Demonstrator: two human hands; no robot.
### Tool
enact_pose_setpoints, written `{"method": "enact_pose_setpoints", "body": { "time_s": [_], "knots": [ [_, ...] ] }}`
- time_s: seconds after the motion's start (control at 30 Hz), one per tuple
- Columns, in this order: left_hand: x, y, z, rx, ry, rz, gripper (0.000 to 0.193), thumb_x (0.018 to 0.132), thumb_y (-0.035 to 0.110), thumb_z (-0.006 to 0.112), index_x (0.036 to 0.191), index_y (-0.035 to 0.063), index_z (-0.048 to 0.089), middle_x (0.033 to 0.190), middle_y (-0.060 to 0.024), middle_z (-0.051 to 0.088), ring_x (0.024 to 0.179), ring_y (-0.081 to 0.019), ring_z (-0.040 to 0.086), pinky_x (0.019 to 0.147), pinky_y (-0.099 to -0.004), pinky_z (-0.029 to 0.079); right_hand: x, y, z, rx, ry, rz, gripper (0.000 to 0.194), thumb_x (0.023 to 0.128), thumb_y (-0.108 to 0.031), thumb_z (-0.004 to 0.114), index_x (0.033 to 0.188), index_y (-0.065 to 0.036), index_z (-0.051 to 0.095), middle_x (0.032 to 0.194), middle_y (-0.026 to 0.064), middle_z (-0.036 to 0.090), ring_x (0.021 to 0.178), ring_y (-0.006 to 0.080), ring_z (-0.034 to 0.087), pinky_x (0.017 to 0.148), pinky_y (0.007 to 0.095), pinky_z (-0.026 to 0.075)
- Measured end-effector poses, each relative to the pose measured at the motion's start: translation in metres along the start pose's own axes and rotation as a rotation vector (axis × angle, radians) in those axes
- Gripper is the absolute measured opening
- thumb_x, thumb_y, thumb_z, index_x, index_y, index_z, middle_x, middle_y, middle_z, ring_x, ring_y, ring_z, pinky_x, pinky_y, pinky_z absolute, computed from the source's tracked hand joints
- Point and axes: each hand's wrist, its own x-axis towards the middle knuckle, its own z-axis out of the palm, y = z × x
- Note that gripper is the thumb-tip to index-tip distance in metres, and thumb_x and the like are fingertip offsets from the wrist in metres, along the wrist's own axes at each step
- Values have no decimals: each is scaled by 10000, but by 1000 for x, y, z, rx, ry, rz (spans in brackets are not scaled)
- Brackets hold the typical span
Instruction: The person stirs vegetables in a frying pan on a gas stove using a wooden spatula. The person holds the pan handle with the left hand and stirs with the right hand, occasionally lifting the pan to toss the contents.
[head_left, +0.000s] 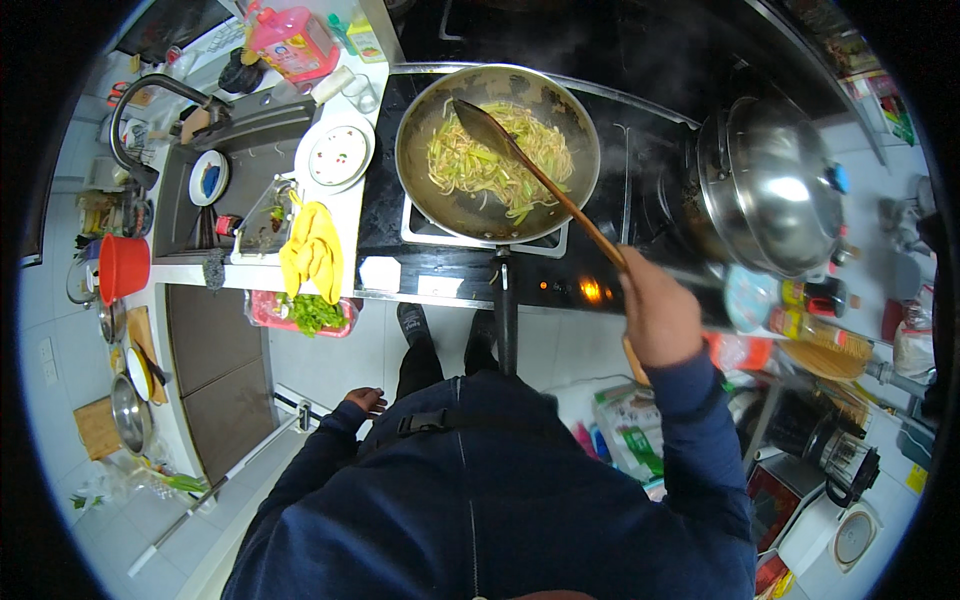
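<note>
My right hand (660, 307) grips the handle of a wooden spatula (555, 187). Its dark blade rests over the stir-fried shredded vegetables (510, 169), pale strands mixed with green pieces. They lie in a wok (420, 195) on the left burner of the black gas stove. The wok's black handle (506, 315) points toward my body, and neither hand is on it. Down at my side hangs my left hand (366, 400), holding nothing, its fingers loosely bent near my trouser leg.
Stacked white plates (352, 122) and a yellow cloth (311, 247) lie between the stove and the sink (244, 157). A lidded steel pot (780, 187) occupies the right burner. Leafy greens (315, 313) in a pink tray jut out below the counter edge. Steam rises behind the wok.
</note>
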Motion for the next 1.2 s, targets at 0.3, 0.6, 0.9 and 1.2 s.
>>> {"method": "enact_pose_setpoints", "body": {
  "time_s": [0.3, 0.6, 0.9, 1.2],
  "knots": [
    [-5, 2, -4, -42, 35, -8, 422, 1025, 357, 618, 1245, -1, 643, 1090, -154, 739, 927, -263, 719, 792, -414, 601, -11, -6, 3, 14, -103, -13, 343, 964, -104, 619, 1304, -60, 633, 868, 164, 690, 712, 361, 685, 610, 442, 556],
    [-15, 10, -4, 6, 46, 27, 423, 1011, 358, 643, 1230, -4, 644, 1096, -160, 739, 895, -271, 725, 783, -424, 612, 40, -18, 52, 437, 52, 134, 263, 1021, -127, 551, 1241, 0, 619, 908, 284, 685, 832, 467, 667, 728, 513, 536],
    [-14, -2, -4, 66, 82, 91, 411, 1003, 359, 650, 1219, 9, 663, 1068, -134, 750, 878, -220, 713, 786, -380, 585, 27, -7, 95, 164, 2, 258, 231, 1027, -167, 546, 1195, -30, 624, 896, 271, 683, 835, 464, 666, 727, 536, 524],
    [-9, -7, -6, 39, 151, 15, 418, 989, 329, 665, 1225, -16, 682, 1029, -145, 758, 871, -222, 707, 782, -353, 569, -24, -40, 60, 295, -150, 189, 249, 1012, -169, 581, 1205, -21, 635, 906, 257, 693, 827, 441, 690, 724, 487, 558]
  ]
}}
